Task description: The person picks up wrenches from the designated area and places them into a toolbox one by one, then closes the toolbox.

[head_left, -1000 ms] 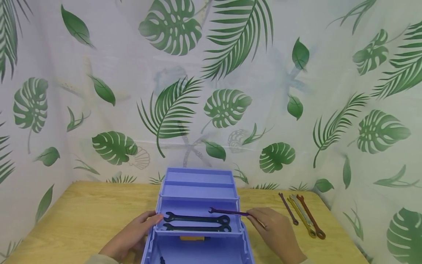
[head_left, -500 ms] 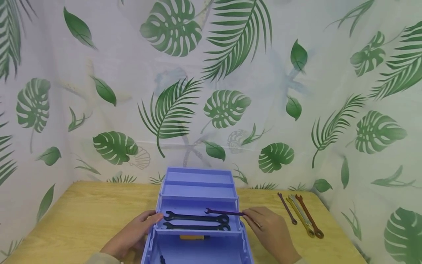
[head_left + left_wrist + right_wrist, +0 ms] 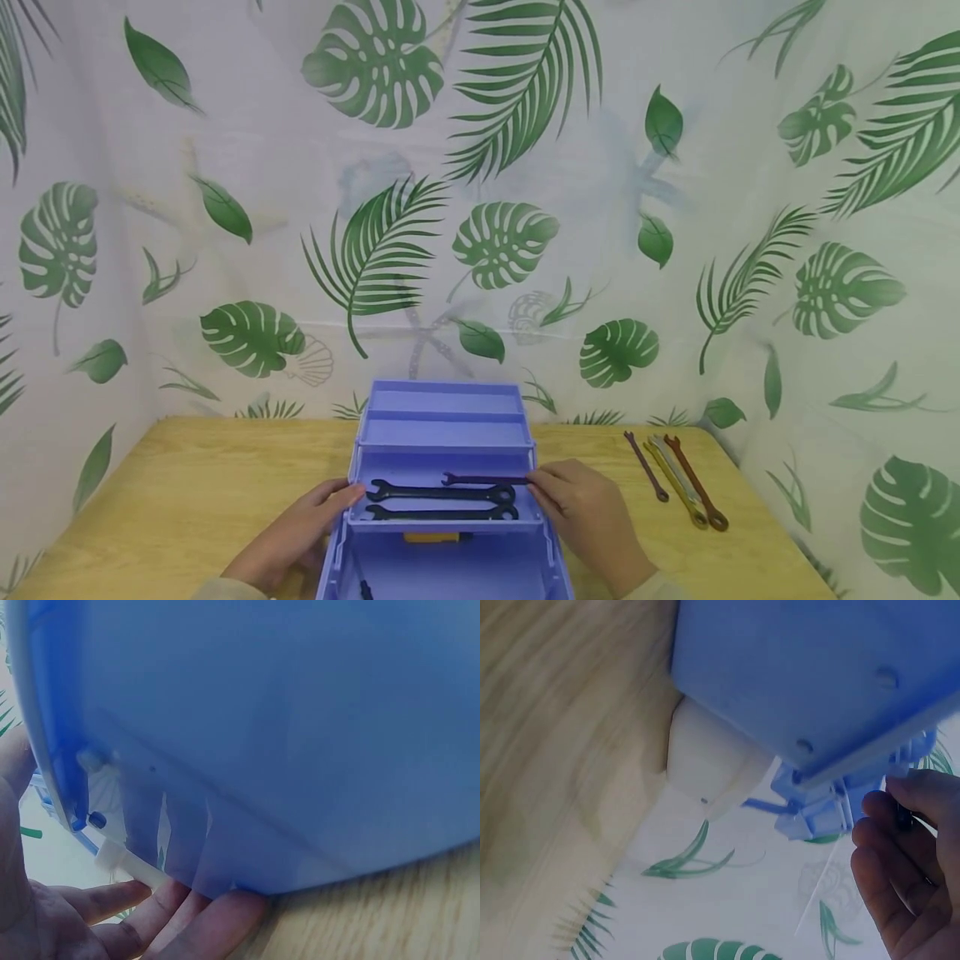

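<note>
A blue-violet toolbox stands unfolded in the head view, its trays stepped up toward the back. In the front tray lie two black wrenches, one behind the other. My right hand pinches the end of a thin purple wrench between thumb and fingers, over the back of this tray, jaw end pointing left. My left hand holds the tray's left edge, thumb at the rim. In the left wrist view its fingers lie against the box's outer side.
On the wooden table to the right lie a purple wrench, a yellow wrench, a silver wrench and a copper-red wrench. A yellow item shows beneath the front tray. Leaf-patterned cloth stands behind.
My right hand has moved left with the purple wrench, bringing it further over the front tray. The left hand has kept its place on the toolbox. The head view has shifted slightly.
</note>
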Available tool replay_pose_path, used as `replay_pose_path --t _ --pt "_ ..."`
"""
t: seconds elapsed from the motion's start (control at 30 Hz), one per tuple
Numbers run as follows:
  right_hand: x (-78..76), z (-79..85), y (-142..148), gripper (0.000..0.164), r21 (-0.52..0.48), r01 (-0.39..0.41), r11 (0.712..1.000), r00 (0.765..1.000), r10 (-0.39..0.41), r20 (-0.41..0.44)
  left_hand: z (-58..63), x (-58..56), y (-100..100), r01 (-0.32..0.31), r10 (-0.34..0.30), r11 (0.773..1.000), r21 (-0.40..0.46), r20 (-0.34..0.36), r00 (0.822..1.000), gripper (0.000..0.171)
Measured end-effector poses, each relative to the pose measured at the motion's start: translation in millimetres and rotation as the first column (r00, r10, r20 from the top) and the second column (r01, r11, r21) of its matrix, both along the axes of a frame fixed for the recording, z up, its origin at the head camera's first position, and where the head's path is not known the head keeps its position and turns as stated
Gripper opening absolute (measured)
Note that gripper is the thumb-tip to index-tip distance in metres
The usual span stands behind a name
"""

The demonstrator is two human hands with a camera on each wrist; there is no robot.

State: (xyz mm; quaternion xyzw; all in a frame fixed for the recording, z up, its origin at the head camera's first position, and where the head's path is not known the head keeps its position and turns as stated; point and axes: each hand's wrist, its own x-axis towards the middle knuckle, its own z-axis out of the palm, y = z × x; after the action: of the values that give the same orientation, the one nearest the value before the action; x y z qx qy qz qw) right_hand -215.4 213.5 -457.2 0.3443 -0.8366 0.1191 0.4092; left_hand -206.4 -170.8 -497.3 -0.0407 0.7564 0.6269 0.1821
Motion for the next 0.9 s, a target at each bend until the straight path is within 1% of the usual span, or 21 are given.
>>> replay_pose_path --t 0.13,0.27,0.43,0.53,0.7,0.9 --pt "-1.0 1.3 -11 0.019 0.034 0.017 0.999 0.999 -0.019 0.041 0.4 -0.2 1 -0.011 0.011 1.0 -0.007 0.005 1.0 0.092" --pt "0.0 6.0 -21 0.021 0.057 0.029 0.998 0.998 -0.032 0.054 0.3 -0.6 2 -0.023 0.023 1.0 -0.011 0.01 1.0 0.092" --pt "0.0 12.3 -31 0.022 0.095 0.004 0.995 0.999 -0.007 0.032 0.4 -0.4 2 -0.034 0.034 0.999 -0.021 0.018 0.999 0.093" --pt "-1.2 15.4 -37 0.022 0.1 -0.019 0.995 0.999 0.016 0.032 0.1 0.0 2 -0.039 0.039 0.999 -0.02 0.024 0.999 0.093" --pt "-4.1 19.0 -45 0.017 0.118 -0.04 0.992 0.998 0.033 0.062 0.6 0.3 1 -0.032 0.032 0.999 -0.005 0.016 0.999 0.091" --pt "-4.5 24.7 -53 0.012 0.193 -0.034 0.981 0.993 0.011 0.118 2.0 1.7 1 -0.033 0.033 0.999 0.008 0.001 0.999 0.09"
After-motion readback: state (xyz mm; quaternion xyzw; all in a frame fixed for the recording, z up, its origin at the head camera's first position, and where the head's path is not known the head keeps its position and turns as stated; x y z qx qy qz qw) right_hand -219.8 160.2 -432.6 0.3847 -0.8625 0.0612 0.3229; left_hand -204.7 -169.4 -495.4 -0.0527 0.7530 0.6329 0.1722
